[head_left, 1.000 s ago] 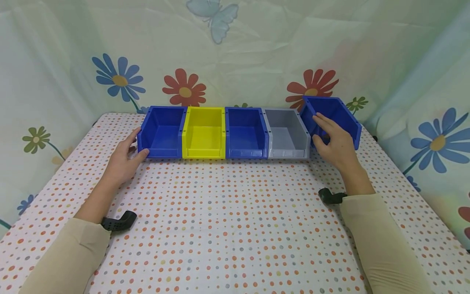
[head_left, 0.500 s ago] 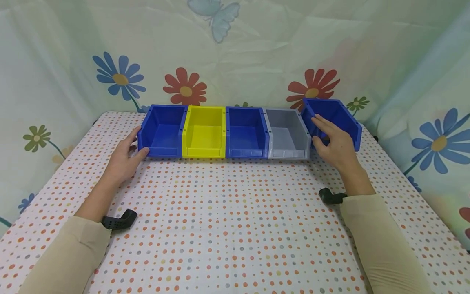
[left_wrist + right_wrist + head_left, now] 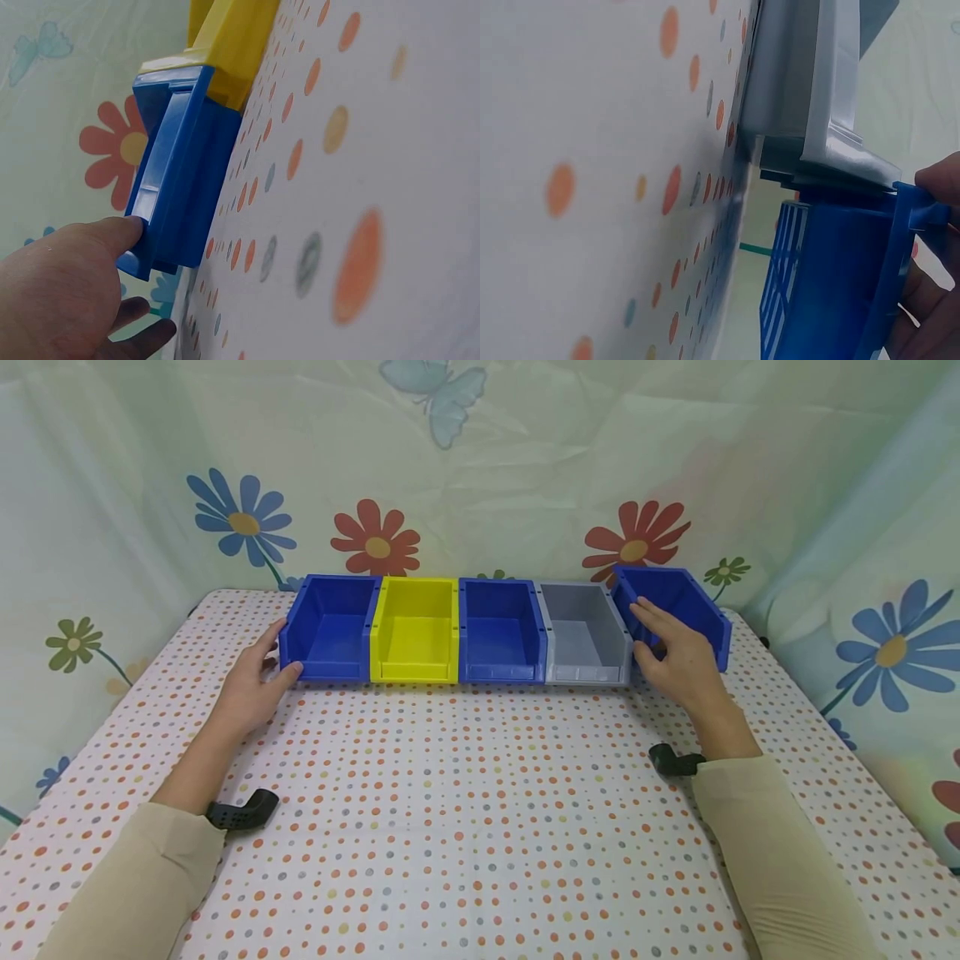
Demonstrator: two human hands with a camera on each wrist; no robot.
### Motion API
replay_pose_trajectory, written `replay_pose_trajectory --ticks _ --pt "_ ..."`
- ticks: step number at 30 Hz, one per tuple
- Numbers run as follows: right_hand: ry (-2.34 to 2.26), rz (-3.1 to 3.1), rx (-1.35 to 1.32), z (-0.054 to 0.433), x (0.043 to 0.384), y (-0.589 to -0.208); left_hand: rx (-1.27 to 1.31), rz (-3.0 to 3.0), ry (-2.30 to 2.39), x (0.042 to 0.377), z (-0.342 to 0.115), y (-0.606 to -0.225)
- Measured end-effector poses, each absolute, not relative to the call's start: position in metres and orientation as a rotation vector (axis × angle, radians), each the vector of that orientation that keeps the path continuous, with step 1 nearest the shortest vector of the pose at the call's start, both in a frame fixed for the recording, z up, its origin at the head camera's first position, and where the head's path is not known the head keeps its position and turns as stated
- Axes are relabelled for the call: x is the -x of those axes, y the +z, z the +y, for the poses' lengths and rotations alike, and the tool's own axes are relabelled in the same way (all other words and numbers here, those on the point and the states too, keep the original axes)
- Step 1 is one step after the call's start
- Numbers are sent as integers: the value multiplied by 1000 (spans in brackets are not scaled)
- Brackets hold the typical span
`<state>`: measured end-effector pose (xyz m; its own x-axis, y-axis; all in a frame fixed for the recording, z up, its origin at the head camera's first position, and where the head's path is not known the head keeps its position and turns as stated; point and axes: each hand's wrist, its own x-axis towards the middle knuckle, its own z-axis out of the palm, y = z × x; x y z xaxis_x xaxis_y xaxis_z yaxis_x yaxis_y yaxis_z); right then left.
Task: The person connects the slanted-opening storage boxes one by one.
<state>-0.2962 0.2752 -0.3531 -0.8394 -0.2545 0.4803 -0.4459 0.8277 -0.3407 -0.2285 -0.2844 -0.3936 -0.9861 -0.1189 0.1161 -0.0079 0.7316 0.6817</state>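
In the head view a joined row runs left to right: a blue storage bin [image 3: 330,631], a yellow bin [image 3: 416,635], a second blue bin [image 3: 501,631] and a grey bin [image 3: 583,631]. My left hand [image 3: 251,689] holds the leftmost bin's front left corner, thumb [image 3: 120,232] on the front edge. At the row's right end another blue bin [image 3: 690,606] sits higher, its ribbed underside showing in the right wrist view, beside the grey bin's side wall. My right hand [image 3: 682,664] grips its left front wall, thumb at the rim and fingers partly hidden.
A dotted cloth covers the table [image 3: 450,827] in front of the row. Behind hangs a flowered curtain [image 3: 510,477], close to the bins' backs. Black straps with mounts are on both wrists, below beige sleeves [image 3: 772,843].
The blue bin in my right hand has come down a little along the grey bin's side, the right hand moving with it. My left hand stays at the same corner.
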Motion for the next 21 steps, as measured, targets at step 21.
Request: replay_pose_trajectory --ticks 21 --pt "563 -2672 -536 278 298 -355 -103 -2773 -1095 228 -284 -393"
